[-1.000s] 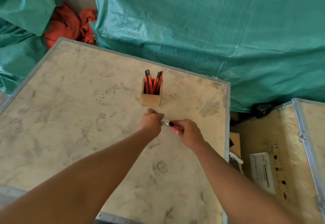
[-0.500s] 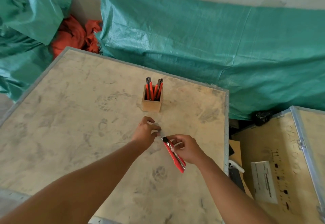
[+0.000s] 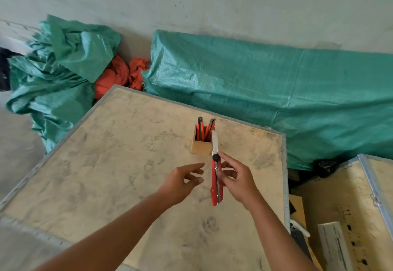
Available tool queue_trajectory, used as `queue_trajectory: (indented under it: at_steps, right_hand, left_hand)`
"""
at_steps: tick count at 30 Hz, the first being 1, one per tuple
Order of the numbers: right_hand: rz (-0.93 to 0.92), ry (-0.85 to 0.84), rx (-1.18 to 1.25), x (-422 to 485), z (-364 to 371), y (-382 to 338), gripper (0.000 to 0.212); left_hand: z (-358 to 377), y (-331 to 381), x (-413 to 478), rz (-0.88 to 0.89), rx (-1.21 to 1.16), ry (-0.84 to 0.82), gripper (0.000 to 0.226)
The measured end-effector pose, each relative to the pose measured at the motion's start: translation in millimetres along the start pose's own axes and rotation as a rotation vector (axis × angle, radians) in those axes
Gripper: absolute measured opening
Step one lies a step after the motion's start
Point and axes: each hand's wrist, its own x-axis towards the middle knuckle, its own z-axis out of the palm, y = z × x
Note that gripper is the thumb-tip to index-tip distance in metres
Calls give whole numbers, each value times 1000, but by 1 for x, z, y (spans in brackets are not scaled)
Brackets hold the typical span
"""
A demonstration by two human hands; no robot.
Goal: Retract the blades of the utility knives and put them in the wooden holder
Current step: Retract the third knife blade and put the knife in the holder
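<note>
1. A red utility knife (image 3: 216, 182) is held in the right hand (image 3: 239, 180), above the bench (image 3: 106, 175), with its length running away from the person.
2. The fingers (image 3: 228, 174) of the right hand are clamped on the knife's red body, the thumb laid along its metal channel.
3. The blade (image 3: 215, 143) is seen extended from the far end of the knife, past the black knob (image 3: 216, 157), and it overlaps the near right corner of the wooden holder (image 3: 201, 146) in the view; whether the two are touching cannot be told.
4. The left hand (image 3: 180, 182) is held just beside the knife, to its left, with nothing in it; its fingers (image 3: 194, 167) are spread apart and loosely curled.
5. The wooden holder is stood upright on the bench, beyond both hands, and several red and black knives (image 3: 204, 129) are seen standing in it.
6. Green tarpaulin (image 3: 276, 100) is draped behind the bench, with an orange cloth (image 3: 119, 77) bunched between its folds.
7. A second wooden crate (image 3: 344, 196) is seen to the right of the bench.
</note>
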Motion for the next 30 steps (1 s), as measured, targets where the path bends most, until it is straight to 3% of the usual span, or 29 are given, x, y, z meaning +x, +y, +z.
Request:
queue_trajectory:
  at_steps: [3,6,15,22,30]
  right_hand:
    - [-39,34,44,4,5,-16,60]
    - [-85,58,61,5,9,-29,58]
    - [-198,79,-27,-5,-2,-71,19]
    - [-248,-78,-154,-21,0,-60,20]
    - [-286,-105,-215,-33,-6,-67,31]
  left_hand:
    - [5,4,-23,-12,-136,-180,71]
    - [8,14,-34,-3,-273,-112,76]
    - [-3,41,-40,170,-351,22,68]
    - [-16,37,-49,166,-380,52,57]
    - [-25,47,-54,142,-360,7,52]
